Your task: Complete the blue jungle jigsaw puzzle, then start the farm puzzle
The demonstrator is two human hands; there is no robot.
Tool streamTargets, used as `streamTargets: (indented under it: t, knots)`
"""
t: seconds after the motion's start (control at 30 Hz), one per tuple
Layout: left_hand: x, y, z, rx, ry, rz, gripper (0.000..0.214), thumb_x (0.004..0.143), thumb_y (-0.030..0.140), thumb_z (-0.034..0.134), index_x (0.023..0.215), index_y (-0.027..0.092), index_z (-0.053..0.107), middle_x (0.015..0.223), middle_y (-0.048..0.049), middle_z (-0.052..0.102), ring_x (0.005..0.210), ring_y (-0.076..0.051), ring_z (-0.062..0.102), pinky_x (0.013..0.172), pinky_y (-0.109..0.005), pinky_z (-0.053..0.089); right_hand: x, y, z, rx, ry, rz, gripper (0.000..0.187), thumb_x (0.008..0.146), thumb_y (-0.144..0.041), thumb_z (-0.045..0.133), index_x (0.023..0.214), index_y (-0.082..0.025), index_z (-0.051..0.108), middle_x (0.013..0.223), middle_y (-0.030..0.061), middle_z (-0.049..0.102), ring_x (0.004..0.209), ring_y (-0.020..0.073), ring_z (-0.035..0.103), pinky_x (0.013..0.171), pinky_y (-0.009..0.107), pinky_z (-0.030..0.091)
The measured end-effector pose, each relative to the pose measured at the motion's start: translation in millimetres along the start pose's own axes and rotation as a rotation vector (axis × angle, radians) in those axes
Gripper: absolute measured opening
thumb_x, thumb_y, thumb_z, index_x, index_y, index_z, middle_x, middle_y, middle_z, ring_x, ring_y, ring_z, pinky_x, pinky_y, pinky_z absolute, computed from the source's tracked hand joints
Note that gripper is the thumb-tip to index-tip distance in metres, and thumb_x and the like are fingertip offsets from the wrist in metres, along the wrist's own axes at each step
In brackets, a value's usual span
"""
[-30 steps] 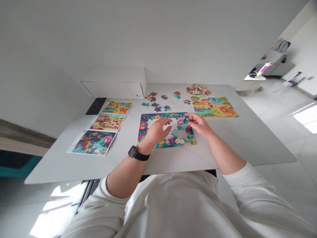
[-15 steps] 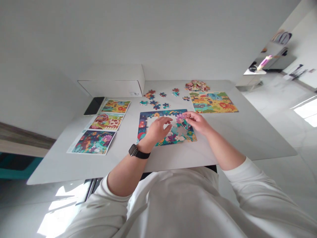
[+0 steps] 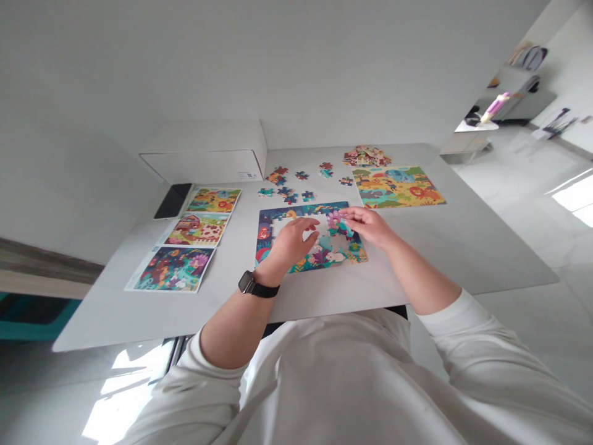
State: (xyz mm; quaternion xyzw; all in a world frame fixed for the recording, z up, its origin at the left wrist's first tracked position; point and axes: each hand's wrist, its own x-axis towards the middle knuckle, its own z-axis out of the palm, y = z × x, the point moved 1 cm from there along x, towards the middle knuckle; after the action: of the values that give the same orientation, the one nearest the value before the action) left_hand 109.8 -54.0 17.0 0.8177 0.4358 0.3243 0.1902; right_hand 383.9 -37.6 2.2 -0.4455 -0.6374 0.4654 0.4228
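Observation:
A partly filled jigsaw puzzle (image 3: pixel 263 232) with a dark blue, animal-patterned border lies on the table in front of me. Over its left-middle part hovers my left hand (image 3: pixel 294 241), holding nothing, thumb and fingers apart; it hides some of the bare area. At the puzzle's upper right, my right hand (image 3: pixel 369 226) pinches a small teal puzzle piece (image 3: pixel 346 230) against the neighbouring pieces; the fingertips cover part of it. Pale gaps show in the middle, while joined pieces with white rabbits (image 3: pixel 334 256) fill the lower right.
Several loose pieces (image 3: pixel 283 193) are scattered behind the puzzle, with a piece pile (image 3: pixel 365 156) at the back. A finished yellow puzzle (image 3: pixel 398 187) lies right. Picture sheets (image 3: pixel 173 269), a phone (image 3: pixel 173 201) and a white box (image 3: pixel 199 165) are on the left.
The teal piece at my right fingers, tilted before, now lies flatter among its neighbours. My left hand has hardly moved. The whole view has shifted slightly.

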Motion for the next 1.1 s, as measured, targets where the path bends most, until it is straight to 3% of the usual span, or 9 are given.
streamTargets:
  t: [0.13, 0.4, 0.67, 0.87, 1.1]
  knots:
    - [0.9, -2.0, -3.8, 0.015, 0.019, -0.031, 0.026, 0.1, 0.028, 0.063, 0.121, 0.021, 0.076, 0.109, -0.0085, 0.079, 0.102, -0.025, 0.074, 0.097, -0.038, 0.057, 0.2, 1.9, -1.1, 0.036, -0.003, 0.017, 0.049, 0.082, -0.048, 0.087, 0.125, -0.026, 0.078, 0.122, 0.0098, 0.082, 0.112, 0.0267, 0.075, 0.093, 0.04, 0.061]
    - [1.0, -1.2, -5.6, 0.015, 0.02, -0.058, 0.026, 0.099, 0.028, 0.063, 0.121, 0.022, 0.076, 0.108, -0.0075, 0.08, 0.102, -0.024, 0.075, 0.099, -0.038, 0.057, 1.5, 8.4, -4.4, 0.074, 0.021, 0.024, 0.063, 0.077, -0.036, 0.088, 0.136, -0.029, 0.069, 0.109, 0.004, 0.078, 0.099, 0.0219, 0.073, 0.092, 0.039, 0.061]
    - [2.1, -0.9, -6.5, 0.001, 0.016, -0.108, 0.028, 0.099, 0.028, 0.063, 0.123, 0.023, 0.077, 0.109, -0.0065, 0.081, 0.101, -0.023, 0.075, 0.098, -0.036, 0.057, 21.4, 2.5, -5.2, 0.064, 0.176, -0.016, 0.062, 0.07, -0.037, 0.09, 0.128, -0.03, 0.069, 0.103, 0.0012, 0.072, 0.088, 0.0189, 0.068, 0.087, 0.038, 0.061]
    - [3.2, -5.3, -7.4, -0.087, 0.035, -0.171, 0.028, 0.099, 0.031, 0.065, 0.123, 0.023, 0.077, 0.106, -0.0054, 0.082, 0.099, -0.021, 0.076, 0.095, -0.034, 0.057, 33.6, -22.9, 4.3, 0.114, 0.095, -0.039, 0.056, 0.072, -0.039, 0.09, 0.123, -0.026, 0.071, 0.1, 0.0025, 0.073, 0.09, 0.0191, 0.068, 0.079, 0.034, 0.06]
    - [5.7, -8.8, -0.6, -0.294, 0.033, -0.197, 0.031, 0.095, 0.033, 0.072, 0.124, 0.022, 0.076, 0.098, -0.0053, 0.081, 0.09, -0.02, 0.076, 0.088, -0.033, 0.059, 21.6, -14.6, 42.3, 0.147, -0.048, 0.052, 0.054, 0.073, -0.046, 0.092, 0.119, -0.025, 0.072, 0.102, 0.005, 0.077, 0.088, 0.0205, 0.07, 0.075, 0.034, 0.061]
